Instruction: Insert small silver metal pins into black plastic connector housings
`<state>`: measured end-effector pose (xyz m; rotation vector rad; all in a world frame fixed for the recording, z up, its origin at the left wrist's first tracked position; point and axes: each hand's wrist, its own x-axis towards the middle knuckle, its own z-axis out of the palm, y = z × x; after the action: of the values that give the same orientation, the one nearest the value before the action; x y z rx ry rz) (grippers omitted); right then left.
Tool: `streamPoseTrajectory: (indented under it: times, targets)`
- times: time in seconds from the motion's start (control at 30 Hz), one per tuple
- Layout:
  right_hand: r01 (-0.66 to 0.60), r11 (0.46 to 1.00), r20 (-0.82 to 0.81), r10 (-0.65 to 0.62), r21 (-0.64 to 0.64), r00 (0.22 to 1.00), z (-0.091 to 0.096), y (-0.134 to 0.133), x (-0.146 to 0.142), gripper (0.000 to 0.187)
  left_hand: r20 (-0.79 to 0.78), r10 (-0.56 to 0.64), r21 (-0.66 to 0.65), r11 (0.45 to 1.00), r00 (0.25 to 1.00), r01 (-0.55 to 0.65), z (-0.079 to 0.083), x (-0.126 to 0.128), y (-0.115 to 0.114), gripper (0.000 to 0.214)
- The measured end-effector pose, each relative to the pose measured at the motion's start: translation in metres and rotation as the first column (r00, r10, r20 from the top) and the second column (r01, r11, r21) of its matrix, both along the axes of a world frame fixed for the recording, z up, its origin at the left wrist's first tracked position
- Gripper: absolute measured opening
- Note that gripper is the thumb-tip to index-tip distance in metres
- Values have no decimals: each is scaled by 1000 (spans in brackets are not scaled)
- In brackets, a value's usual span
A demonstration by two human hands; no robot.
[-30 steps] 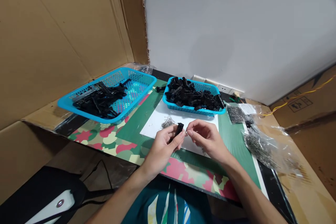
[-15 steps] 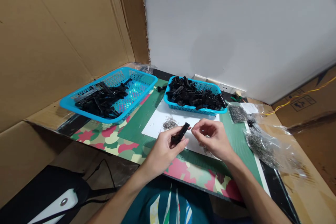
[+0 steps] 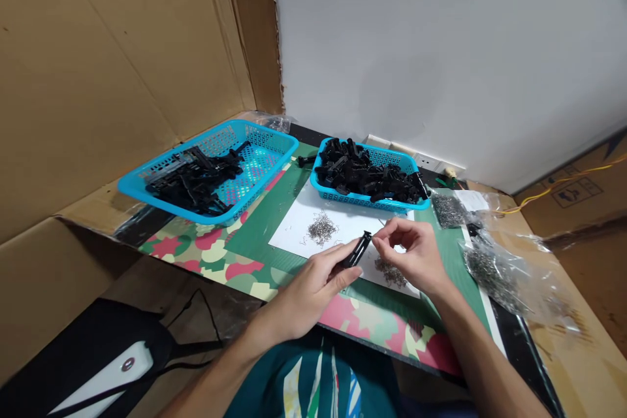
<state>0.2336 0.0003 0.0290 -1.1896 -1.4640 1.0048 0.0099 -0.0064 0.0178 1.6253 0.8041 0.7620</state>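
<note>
My left hand (image 3: 323, 284) grips a slim black plastic part (image 3: 359, 251), tilted with its far end up and to the right. At that end, my right hand (image 3: 411, 249) is closed in a pinch, thumb against forefinger; whatever lies between the fingertips is too small to make out. Below the hands is a white sheet of paper (image 3: 289, 238). One pile of tiny metal pieces (image 3: 322, 228) lies on it left of the black part, and a second pile (image 3: 390, 272) sits under my right hand.
A blue basket (image 3: 267, 186) at the left holds black parts, and a fuller blue basket (image 3: 337, 196) stands behind the paper. Clear bags of small metal pieces (image 3: 494, 274) lie at the right. Cardboard (image 3: 122, 46) walls the left side; a power strip (image 3: 427, 161) runs along the wall.
Both hands have shifted slightly right. The black part has turned to show a different face, and my right fingertips are now closer to its end.
</note>
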Motion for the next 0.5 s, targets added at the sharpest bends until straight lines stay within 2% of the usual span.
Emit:
streamPoseTrajectory:
  times: [0.1, 0.3, 0.5]
  targets:
    - [2, 1000, 57, 0, -29, 998, 0, 1, 2, 19, -116, 48, 132, 991, 992, -32, 1, 1, 1, 43]
    - [-32, 987, 238, 68, -155, 969, 2, 5, 9, 14, -282, 70, 269, 963, 957, 9, -5, 1, 1, 44]
    - [-30, 970, 293, 102, -242, 950, -3, 6, 9, 10, -400, 111, 286, 958, 910, 8, -16, 1, -3, 25]
